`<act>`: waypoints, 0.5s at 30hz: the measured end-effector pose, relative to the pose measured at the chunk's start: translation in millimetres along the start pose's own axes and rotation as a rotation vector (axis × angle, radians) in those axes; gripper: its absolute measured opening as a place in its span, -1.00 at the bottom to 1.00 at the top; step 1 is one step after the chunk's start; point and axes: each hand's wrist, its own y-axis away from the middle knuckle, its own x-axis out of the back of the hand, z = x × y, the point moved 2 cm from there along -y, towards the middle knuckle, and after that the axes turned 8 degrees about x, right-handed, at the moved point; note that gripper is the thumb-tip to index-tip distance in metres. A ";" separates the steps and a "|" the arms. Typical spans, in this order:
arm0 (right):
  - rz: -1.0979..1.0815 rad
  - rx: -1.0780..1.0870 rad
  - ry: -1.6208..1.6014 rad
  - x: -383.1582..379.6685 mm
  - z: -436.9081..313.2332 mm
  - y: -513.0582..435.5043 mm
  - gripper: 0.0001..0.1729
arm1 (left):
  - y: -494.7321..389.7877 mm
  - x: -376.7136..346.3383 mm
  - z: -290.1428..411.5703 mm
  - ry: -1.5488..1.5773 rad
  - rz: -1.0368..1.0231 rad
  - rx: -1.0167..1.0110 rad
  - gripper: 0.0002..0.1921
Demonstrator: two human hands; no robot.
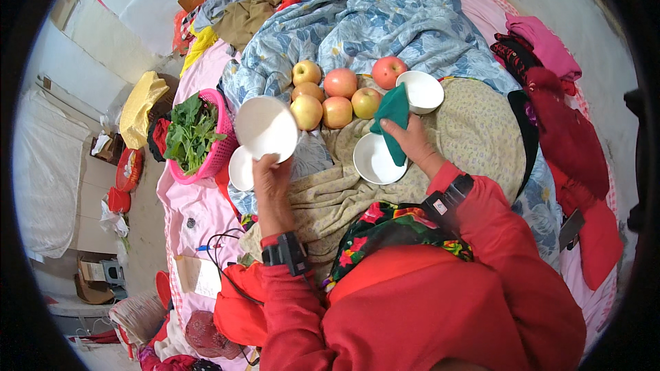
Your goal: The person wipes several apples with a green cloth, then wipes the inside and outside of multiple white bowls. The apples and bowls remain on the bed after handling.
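My left hand grips the rim of a white bowl, raised and tilted so its inside shows. Partly behind it is a smaller white bowl. In my right hand is a green cloth, hanging over the edge of another white bowl on the patterned blanket. A further white bowl stands just beyond that hand. Several apples lie grouped between my hands, a little farther away. Left of the raised bowl, a pink plastic basket holds leafy green vegetables.
A blue floral quilt spreads behind the apples. Folded red clothing lies at the right edge of the bed. At the lower left are an open notebook, a blue pen and a black cable.
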 end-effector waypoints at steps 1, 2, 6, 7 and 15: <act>0.026 0.048 -0.086 1.7 -5.0 0.1 -0.62 | 0.3 -12.8 -13.7 -0.026 0.018 0.067 -0.37; 0.061 0.045 -0.153 4.0 -9.7 0.8 -0.64 | 2.1 -24.1 -26.8 -0.036 0.002 0.150 -0.36; 0.038 0.186 -0.250 9.1 -32.6 5.2 -0.67 | 13.9 -60.6 -78.2 -0.093 -0.067 0.206 -0.34; 0.002 0.219 -0.251 8.8 -36.6 7.0 -0.68 | 17.9 -65.6 -87.3 -0.078 -0.112 0.227 -0.32; -0.136 0.219 0.119 -10.2 -14.0 6.9 -0.17 | 27.9 -70.7 -99.9 -0.195 -0.048 0.218 -0.42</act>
